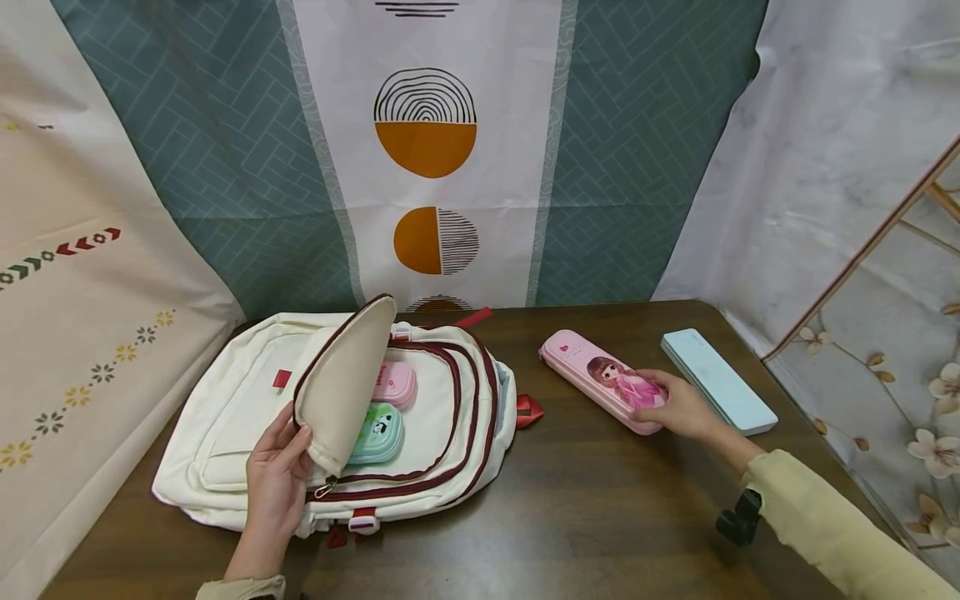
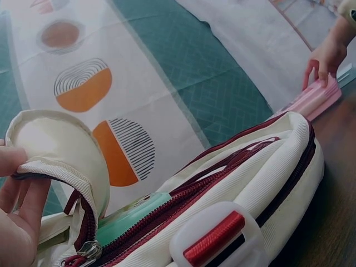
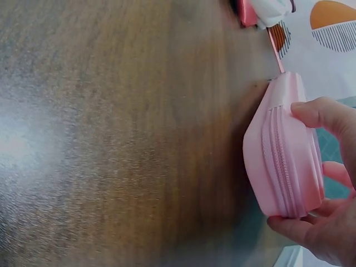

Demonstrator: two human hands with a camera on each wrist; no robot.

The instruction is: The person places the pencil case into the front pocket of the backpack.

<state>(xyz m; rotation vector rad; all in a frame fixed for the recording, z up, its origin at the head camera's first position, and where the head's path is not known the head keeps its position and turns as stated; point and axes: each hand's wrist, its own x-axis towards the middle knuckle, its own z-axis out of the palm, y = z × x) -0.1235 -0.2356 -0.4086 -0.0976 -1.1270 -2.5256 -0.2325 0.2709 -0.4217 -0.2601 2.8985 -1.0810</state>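
A cream backpack (image 1: 247, 400) with dark red zips lies on the table. My left hand (image 1: 279, 475) pinches the edge of its front pocket flap (image 1: 341, 392) and holds it raised. Inside the uncovered pocket sit a small pink case (image 1: 395, 384) and a mint green case (image 1: 377, 435) with a panda picture. On the right, my right hand (image 1: 678, 406) grips the near end of a pink pencil case (image 1: 577, 364) printed with a doll-like girl. In the right wrist view, thumb and fingers close around the zipped pencil case (image 3: 281, 161).
A light blue flat case (image 1: 720, 379) lies just right of the pink pencil case. A red strap end (image 1: 529, 411) sticks out from the backpack's right side. Patterned curtains (image 1: 637, 150) hang behind the dark wooden table (image 1: 570, 517).
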